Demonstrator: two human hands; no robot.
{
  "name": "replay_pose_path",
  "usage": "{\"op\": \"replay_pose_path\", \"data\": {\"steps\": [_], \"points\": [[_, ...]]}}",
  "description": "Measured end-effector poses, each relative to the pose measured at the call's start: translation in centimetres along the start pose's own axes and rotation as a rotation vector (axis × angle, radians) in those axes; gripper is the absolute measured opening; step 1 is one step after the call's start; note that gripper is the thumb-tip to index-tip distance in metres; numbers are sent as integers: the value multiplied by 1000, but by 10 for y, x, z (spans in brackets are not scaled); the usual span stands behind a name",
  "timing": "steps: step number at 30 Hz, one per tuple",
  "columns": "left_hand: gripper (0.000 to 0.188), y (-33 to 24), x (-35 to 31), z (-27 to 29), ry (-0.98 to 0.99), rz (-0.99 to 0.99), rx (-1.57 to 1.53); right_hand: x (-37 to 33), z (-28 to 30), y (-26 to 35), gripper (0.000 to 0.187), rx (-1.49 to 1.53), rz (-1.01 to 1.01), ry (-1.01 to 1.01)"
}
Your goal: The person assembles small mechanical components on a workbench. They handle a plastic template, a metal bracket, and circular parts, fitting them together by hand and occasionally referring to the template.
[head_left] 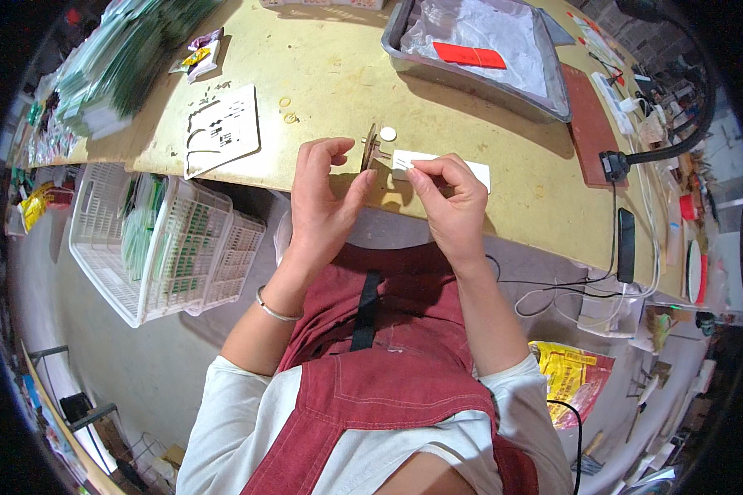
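My left hand (326,194) is curved, thumb and fingers apart, beside a thin round disc (369,155) standing on edge at the table's near side. My thumb tip is close to the disc's lower edge; I cannot tell whether it touches. Short metal posts (382,152) stick out from the disc on its right. My right hand (456,198) is closed in a pinch over a white rectangular block (477,175). Whatever lies between its fingertips is too small to make out. A small white round piece (387,133) lies just beyond the disc.
A white card (238,124) with small dark parts lies to the left. A grey tray (479,76) holds clear plastic and a red packet (469,55). Stacked green-white sleeves (132,58) are far left; white baskets (186,239) stand below. A black phone (626,245) lies right.
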State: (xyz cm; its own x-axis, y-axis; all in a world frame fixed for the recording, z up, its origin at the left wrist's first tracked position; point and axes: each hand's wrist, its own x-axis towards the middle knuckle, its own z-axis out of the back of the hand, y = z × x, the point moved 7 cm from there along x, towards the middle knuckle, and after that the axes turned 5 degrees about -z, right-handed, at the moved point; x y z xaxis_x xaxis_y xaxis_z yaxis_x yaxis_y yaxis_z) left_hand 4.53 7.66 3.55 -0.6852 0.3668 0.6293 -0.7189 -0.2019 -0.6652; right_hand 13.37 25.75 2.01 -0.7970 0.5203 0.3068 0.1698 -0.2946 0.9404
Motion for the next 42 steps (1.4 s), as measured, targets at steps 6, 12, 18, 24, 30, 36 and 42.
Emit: {"op": "replay_pose_path", "data": {"steps": [6,12,18,24,30,36,42], "points": [[41,9,-2,-8,21,32,10,5,-4,-6,6,-3,2,16],[33,14,-3,-15,4,13,-16,7,-5,-7,8,38,-12,57],[26,16,-3,-19,21,24,31,8,-7,-12,9,38,-36,70],[22,10,-1,-20,7,-1,31,6,-7,-10,8,42,-43,77],[20,8,-1,-22,30,15,50,4,-6,-9,7,34,-7,68],[20,6,0,-21,-90,-107,46,0,-10,-6,7,30,11,34],[18,10,0,-20,-93,-29,-3,-2,-11,-5,5,1,17,21]]}}
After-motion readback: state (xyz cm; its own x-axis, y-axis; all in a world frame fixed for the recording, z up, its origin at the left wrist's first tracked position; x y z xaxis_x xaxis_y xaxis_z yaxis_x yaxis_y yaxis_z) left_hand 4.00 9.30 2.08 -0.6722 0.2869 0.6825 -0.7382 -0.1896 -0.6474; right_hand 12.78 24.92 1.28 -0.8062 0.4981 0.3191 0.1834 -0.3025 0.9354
